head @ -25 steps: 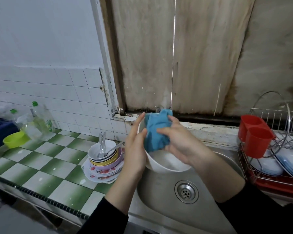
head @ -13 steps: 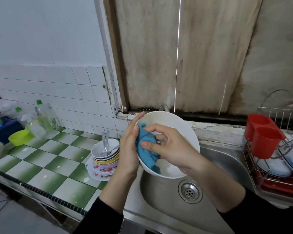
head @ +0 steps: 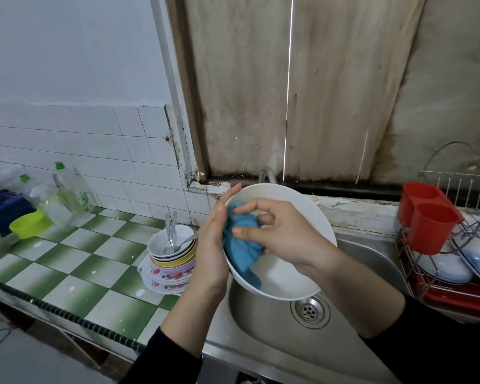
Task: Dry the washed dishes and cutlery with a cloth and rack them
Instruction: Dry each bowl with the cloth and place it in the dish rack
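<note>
White bowl (head: 297, 275) up on edge over the sink, cloth at work inside it!

The sink (head: 372, 342) lies right beneath, so any drips should land in the basin. The dish rack (head: 455, 284) stands just to its right with plates already slotted in, an easy reach once this one is dry. On the tiled counter to the left, the stack of dishes (head: 172, 261) looks like the waiting queue. The left hand (head: 211, 250) grips the bowl's left rim, thumb at the edge and fingers behind, tipping the open side toward the right hand (head: 277, 234). That hand pinches the bunched blue cloth (head: 243, 253) in curled fingers and presses it against the inner wall. Spoons (head: 170, 231) stand in the stack's top bowl.
</note>
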A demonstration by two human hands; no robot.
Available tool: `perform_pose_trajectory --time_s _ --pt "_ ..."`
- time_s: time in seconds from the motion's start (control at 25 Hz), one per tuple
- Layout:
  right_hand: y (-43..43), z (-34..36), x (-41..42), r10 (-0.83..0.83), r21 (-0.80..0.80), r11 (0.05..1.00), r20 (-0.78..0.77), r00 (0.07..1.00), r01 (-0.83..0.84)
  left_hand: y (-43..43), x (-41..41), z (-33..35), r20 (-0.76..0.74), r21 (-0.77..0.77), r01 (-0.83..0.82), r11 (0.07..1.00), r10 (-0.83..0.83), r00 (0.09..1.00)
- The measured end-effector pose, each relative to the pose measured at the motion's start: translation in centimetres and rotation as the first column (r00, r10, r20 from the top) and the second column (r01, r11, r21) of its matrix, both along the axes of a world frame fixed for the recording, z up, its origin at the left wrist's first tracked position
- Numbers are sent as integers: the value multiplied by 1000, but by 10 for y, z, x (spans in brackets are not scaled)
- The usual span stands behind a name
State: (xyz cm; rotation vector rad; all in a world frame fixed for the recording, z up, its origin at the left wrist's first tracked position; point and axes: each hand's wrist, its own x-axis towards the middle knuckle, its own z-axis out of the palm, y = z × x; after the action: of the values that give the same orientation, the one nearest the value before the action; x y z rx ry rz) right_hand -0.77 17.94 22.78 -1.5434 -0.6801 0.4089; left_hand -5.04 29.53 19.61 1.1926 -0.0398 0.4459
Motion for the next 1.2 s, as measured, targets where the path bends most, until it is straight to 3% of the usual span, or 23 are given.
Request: perform_pose_trajectory --time_s 0.08,0.2,0.24,0.28,0.4,0.44,0.48,0.52,0.6,0.68,0.76,0.84,0.92,0.96,1.04,1.16,1.2 --pt "3 -3 3 -39 55 998 43 998 37 -2 -1 5 37 60 -50 997 48 998" --pt "-7 2 5 369 -151 924 107 923 -352 6 -3 11 41 76 -82 994 79 996" --pt "-11 5 8 428 -192 894 93 899 -405 8 -3 9 23 75 -76 994 75 997" --pt "-12 6 13 384 -188 914 105 917 -361 6 -2 7 6 62 -50 997 50 999" --pt "-8 10 16 28 22 999 107 994 -31 -4 0 5 28 20 -15 1000 15 999" --pt "-7 9 16 40 52 998 90 995 -45 -5 -1 8 34 9 -33 999 33 999" --pt "-6 8 13 152 32 987 90 984 -156 -3 -2 11 23 3 -55 999 55 998" --pt "-9 7 11 318 -44 948 99 943 -315 1 -5 16 0 13 -76 997 76 997" --pt "-19 12 13 602 -353 778 179 778 -520 10 -9 25 -48 59 -134 989 137 989" --pt "-28 19 29 746 -666 609 296 596 -431 15 -11 30 -110 77 -165 983 172 979" --pt "-33 28 48 793 -811 539 397 463 -229 15 -12 32 -230 66 -137 988 148 962" --pt "-29 33 59 790 -807 587 554 263 -62 14 -13 36 -369 55 -33 998 51 928" --pt "-22 33 64 690 -690 722 724 14 50 16 -14 40 -466 41 65 997 -39 884" --pt "-20 34 64 645 -640 764 762 -57 83 18 -14 42 -487 31 78 996 -53 871" --pt "-19 33 63 677 -669 735 734 -52 108 25 -15 43 -488 39 51 998 -26 872" --pt "-23 35 57 825 -816 560 565 -10 143 25 -17 41 -471 100 4 995 44 881" --pt "-21 35 59 793 -777 605 607 -46 173 21 -18 40 -466 84 21 996 21 885"
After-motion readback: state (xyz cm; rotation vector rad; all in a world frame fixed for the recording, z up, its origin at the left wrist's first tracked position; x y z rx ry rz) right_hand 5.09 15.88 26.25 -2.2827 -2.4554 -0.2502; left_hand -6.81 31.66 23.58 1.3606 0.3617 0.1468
